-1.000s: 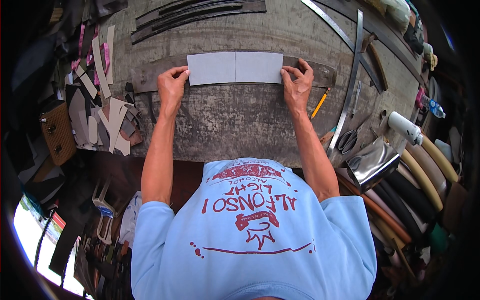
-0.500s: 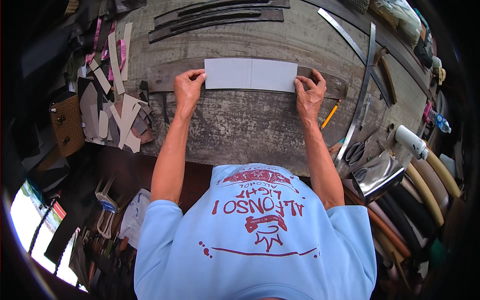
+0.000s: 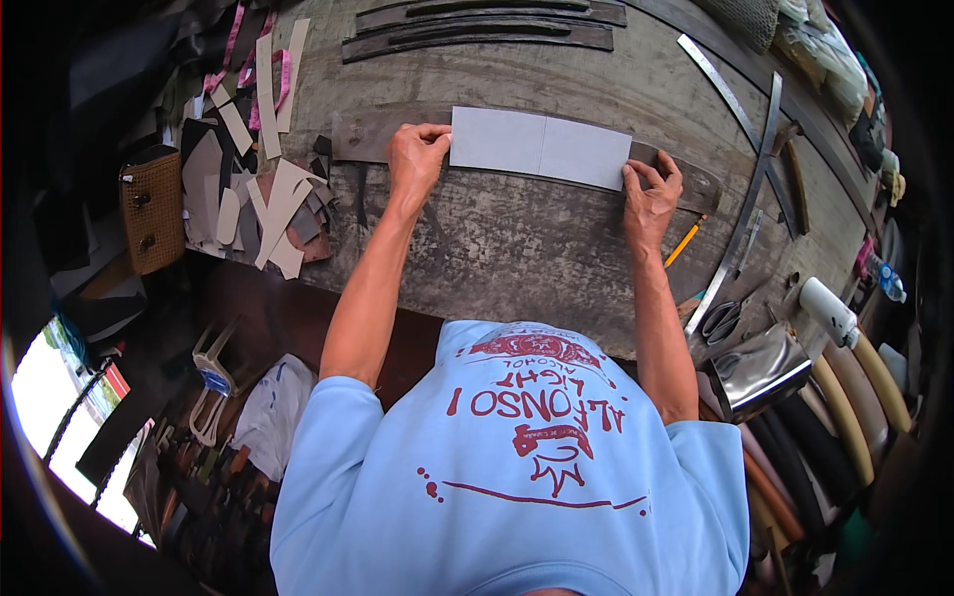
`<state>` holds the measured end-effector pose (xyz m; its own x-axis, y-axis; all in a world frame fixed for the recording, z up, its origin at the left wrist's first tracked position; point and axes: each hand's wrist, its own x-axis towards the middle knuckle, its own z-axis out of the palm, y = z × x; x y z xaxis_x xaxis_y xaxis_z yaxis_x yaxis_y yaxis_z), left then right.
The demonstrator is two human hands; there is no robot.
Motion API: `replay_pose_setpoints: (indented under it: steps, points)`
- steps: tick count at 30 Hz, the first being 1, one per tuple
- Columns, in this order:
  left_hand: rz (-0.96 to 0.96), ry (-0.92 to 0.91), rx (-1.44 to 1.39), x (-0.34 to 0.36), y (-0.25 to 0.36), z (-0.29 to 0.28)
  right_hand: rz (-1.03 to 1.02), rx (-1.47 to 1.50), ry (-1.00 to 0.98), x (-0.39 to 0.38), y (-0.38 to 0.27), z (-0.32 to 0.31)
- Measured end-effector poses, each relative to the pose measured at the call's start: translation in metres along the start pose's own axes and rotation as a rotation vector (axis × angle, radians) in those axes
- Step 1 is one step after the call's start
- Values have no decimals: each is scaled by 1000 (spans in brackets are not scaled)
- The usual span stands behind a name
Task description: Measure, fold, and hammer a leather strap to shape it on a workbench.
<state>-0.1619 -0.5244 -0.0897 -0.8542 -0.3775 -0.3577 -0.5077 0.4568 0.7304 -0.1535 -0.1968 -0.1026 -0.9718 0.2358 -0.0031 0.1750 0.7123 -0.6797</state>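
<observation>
A pale grey rectangular sheet [image 3: 497,144] with a thin line across its middle lies over a long dark brown strip [image 3: 363,139], whose ends stick out on both sides. My left hand [image 3: 415,167] pinches the sheet's left edge between thumb and fingertips. At its lower right corner, my right hand [image 3: 651,202] has thumb and index finger closed on the sheet, the other fingers curled over the strip. A yellow pencil [image 3: 685,241] lies just below my right wrist.
Long dark strips [image 3: 477,42] lie at the table's far side. Two metal rulers [image 3: 740,199] cross at right, near scissors [image 3: 720,321] and a white bottle [image 3: 828,311]. Light offcuts [image 3: 283,214] and a woven brown purse [image 3: 152,214] are at left. Rolls of material [image 3: 843,422] stand lower right.
The whole view has shifted and tilted, so the table appears farther right and turned slightly. Both hands keep their pinch on the sheet, which sits about the same on the strip.
</observation>
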Motion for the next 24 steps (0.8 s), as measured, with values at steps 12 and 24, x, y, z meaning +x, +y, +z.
replay_pose_setpoints:
  steps: [12, 24]
  points:
    - [68, -16, 8, 7, -10, 3, -5, -20, -23, 2, 4, -3]
    - [131, -22, 75, 7, -15, 2, -7, -36, -26, 2, -2, -4]
